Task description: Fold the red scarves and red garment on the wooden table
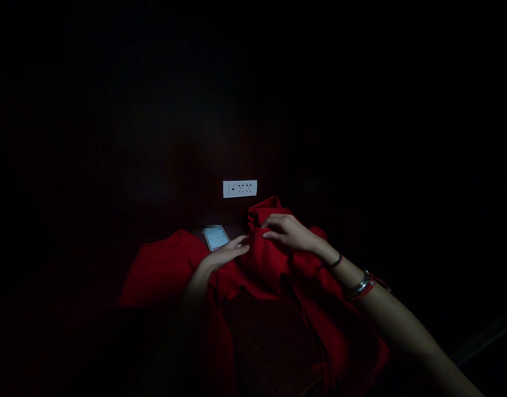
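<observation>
- Red cloth (262, 267) lies crumpled on the dark desk (270, 344), below a white wall socket (239, 188)
- Left hand (225, 255) rests flat on it, fingers straight and together, beside a lit phone (216, 237)
- Right hand (290, 232) curls its fingers, pinching a raised fold

The red cloth (262, 264) looks soft, matt and woolly, with loose folds. The phone (216, 237) has a smooth, glossy glass face. The socket plate (239, 188) is smooth white plastic. The table (274, 347) beneath shows dark wood with a faint sheen. The bangle (360, 286) looks like shiny metal.
</observation>
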Tool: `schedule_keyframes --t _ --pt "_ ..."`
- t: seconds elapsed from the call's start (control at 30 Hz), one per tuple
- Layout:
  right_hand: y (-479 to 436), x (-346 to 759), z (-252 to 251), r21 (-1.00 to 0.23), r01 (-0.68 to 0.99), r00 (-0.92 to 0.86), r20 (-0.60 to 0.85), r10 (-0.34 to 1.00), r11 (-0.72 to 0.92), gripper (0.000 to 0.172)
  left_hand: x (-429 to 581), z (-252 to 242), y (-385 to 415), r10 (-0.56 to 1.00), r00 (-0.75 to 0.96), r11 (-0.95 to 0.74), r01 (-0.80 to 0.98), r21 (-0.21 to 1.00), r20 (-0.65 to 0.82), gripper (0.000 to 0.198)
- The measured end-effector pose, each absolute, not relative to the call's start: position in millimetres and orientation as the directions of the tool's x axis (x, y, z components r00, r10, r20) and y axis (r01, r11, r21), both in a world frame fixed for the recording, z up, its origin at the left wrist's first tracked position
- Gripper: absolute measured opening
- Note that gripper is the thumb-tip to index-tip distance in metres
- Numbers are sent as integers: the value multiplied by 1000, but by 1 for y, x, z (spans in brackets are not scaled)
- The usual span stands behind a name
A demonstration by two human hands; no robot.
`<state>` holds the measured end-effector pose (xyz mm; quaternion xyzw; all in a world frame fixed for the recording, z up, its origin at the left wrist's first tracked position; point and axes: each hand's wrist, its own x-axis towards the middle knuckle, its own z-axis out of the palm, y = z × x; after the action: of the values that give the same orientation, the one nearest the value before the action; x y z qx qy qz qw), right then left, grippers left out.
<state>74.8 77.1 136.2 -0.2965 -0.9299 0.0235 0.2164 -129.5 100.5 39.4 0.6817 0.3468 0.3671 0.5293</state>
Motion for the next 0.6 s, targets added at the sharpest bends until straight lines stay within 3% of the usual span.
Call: schedule_keyframes --t 0.07,0.17,0.27,0.33,0.43,0.5,0.6 --pt "78 90 137 -219 566 -767 215 605 795 31 -132 37 101 846 520 -141 11 990 115 39" --pt "80 113 128 -254 632 -766 -60 640 732 63 -150 49 97 897 394 -188 -67 980 200 40" --pt "86 121 107 -111 754 -656 -145 740 647 81 -174 72 83 922 288 -229 -131 965 258 55" --pt "93 119 94 42 817 -569 -101 816 575 68 -189 88 71 940 215 -234 -155 960 264 62" --pt "101 111 92 202 834 -525 6 851 513 28 -210 103 56 953 68 -282 -161 946 295 66" --pt "105 107 108 221 862 -498 210 841 455 25 -223 107 50 948 1 -315 -149 937 318 68" --pt "109 98 142 113 935 -326 647 690 337 31 -239 105 45 942 -38 -335 -105 936 332 69"
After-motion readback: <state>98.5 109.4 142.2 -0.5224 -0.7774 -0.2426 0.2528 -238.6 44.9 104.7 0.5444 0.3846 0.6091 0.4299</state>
